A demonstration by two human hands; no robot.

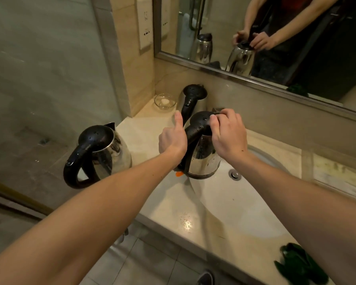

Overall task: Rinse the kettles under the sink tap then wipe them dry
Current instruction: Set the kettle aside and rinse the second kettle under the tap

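A steel kettle (203, 157) with a black lid and handle stands upright at the left rim of the white sink (224, 202). My left hand (172, 138) grips its black handle, thumb raised. My right hand (227, 132) curls over the far edge of its lid. A second kettle (103, 153) sits on the counter to the left, wet with drops. A third kettle (190, 99) stands behind, near the wall. The tap is mostly hidden behind my right hand.
A small glass dish (164, 101) sits in the back left corner of the counter. A dark green cloth (298, 264) lies at the counter's front right. The drain (234, 174) shows in the basin. A mirror (275, 38) hangs above.
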